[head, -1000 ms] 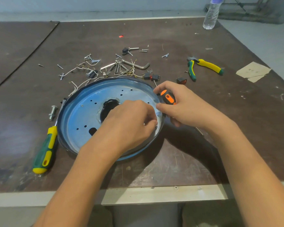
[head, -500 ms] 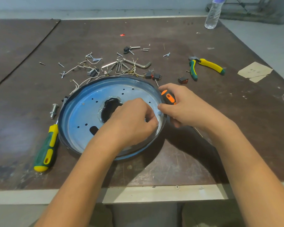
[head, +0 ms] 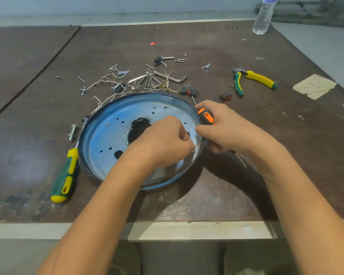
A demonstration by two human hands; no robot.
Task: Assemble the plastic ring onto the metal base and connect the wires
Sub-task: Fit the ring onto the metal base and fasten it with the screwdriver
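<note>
Head view, brown table [head: 216, 195], metal base [head: 107, 139], floor [head: 325, 46]

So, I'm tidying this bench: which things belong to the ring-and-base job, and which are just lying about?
In the job: metal base, dark ring on its rim, orange screwdriver in the right hand, left hand, loose wires.
Lying about: green-yellow screwdriver, pliers, hex keys, bolt, water bottle, paper scrap.

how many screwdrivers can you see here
2. A green and yellow screwdriver lies left of the blue metal base; an orange and black screwdriver is gripped in the right hand at the base's right rim. Arms could hide others.
</note>
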